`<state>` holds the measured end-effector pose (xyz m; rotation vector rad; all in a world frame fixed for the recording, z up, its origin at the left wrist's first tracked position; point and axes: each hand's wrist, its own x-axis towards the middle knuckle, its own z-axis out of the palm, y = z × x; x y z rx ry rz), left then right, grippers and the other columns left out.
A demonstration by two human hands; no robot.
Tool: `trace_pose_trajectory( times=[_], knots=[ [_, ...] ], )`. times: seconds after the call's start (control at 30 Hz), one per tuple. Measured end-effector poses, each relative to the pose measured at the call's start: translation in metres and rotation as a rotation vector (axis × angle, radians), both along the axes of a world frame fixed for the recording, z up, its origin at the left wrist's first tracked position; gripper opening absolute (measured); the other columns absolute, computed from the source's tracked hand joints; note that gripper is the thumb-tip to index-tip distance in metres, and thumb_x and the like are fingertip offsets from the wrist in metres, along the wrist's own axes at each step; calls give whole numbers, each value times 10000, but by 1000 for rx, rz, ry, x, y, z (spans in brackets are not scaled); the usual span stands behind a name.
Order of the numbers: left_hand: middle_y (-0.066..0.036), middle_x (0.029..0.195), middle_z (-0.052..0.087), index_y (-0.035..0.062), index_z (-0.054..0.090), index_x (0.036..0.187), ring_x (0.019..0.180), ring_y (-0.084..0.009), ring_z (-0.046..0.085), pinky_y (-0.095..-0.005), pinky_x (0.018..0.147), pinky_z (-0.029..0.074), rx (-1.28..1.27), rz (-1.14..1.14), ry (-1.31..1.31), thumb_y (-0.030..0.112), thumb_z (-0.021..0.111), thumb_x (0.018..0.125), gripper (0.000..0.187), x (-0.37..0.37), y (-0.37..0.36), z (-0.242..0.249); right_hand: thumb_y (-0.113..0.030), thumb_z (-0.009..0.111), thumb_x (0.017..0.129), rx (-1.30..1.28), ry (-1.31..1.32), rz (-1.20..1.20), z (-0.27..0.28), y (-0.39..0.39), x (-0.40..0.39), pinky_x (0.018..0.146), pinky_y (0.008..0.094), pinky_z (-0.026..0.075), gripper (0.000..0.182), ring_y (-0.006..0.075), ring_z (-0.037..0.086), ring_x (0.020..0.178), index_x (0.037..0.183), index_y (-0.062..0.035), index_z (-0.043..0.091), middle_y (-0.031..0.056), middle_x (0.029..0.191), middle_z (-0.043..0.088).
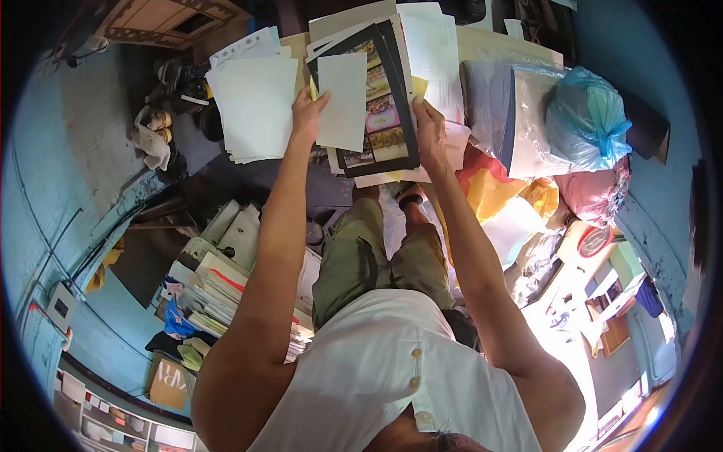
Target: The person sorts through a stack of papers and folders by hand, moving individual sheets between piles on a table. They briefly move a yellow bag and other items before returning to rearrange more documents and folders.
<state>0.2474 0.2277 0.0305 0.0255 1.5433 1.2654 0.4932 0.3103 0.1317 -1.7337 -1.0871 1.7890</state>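
Note:
My left hand is closed on the left edge of a stack of sheets, its thumb beside a small white card. That card lies over a black-bordered photo sheet showing several colourful pictures. My right hand grips the right edge of the same stack, fingers mostly hidden from view. Beneath the photo sheet show more white and cream papers, with a yellow slip near my right fingers. To the left of my left hand lies a pile of blank white sheets.
On the table's right, clear plastic packets lie beside a knotted blue plastic bag. A pink bag and yellow wrapping sit lower right. Stacked papers and folders crowd the floor at left. Shoes rest near the wall.

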Motion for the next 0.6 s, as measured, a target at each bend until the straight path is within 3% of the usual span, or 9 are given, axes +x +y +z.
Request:
trace_pose_trajectory(
  times=[0.17,0.2,0.3,0.33,0.43,0.47,0.5,0.57,0.6],
  knots=[
    [-81,1032,655,-31,521,1187,914,-149,638,-271,821,527,-46,-10,-11,-19,698,850,380,-3,-4,1,-313,536,965,-152,2,-111,-26,4,19,535,279,291,359,80,353,590,696,-78,563,-65,637,433],
    [-86,1030,654,-39,516,1201,915,-153,639,-273,819,528,-35,-26,-12,-17,697,851,395,-2,-4,4,-319,541,962,-35,51,-151,-33,2,17,532,320,342,362,128,385,559,740,-40,602,14,605,500],
    [-101,1047,648,-53,487,1261,926,-170,643,-296,814,536,-40,-96,15,-4,697,853,462,-3,-5,8,-316,546,955,286,-407,111,-57,7,26,571,403,423,340,250,516,559,840,-8,634,159,655,593],
    [-106,1067,644,-51,468,1291,934,-178,646,-315,813,543,-69,-135,43,3,700,852,500,-5,-5,9,-294,551,947,369,-579,155,-61,4,29,647,464,463,309,381,614,671,911,3,628,252,747,605],
    [-118,1095,642,-55,441,1325,941,-183,653,-329,798,552,-93,-176,58,28,708,852,549,-3,-4,11,-253,559,941,483,-590,147,-72,5,39,672,475,478,273,439,626,750,919,9,633,270,790,623],
    [-121,1099,642,-58,437,1326,940,-181,655,-326,791,554,-92,-175,54,37,711,853,555,-2,-4,11,-236,586,936,442,-541,190,-77,12,43,628,422,486,261,339,646,674,943,17,650,215,754,659],
    [-124,1103,643,-57,434,1329,947,-183,655,-322,790,553,-75,-170,40,42,712,853,561,0,-3,10,-254,607,943,241,-168,0,-81,9,47,628,332,484,269,177,642,694,968,5,674,97,787,690],
    [-131,1111,643,-54,430,1335,959,-187,657,-313,789,552,-42,-157,17,50,716,851,572,0,-2,9,-271,604,958,-145,363,-228,-67,11,44,656,260,462,279,64,585,760,1006,-6,678,2,847,669],
    [-139,1105,643,-62,431,1321,981,-194,651,-308,797,551,-62,-181,8,30,712,845,560,-1,-1,15,-263,574,977,-109,300,-156,-58,12,42,699,250,460,294,75,575,777,1072,-1,668,2,892,670]
  ],
)
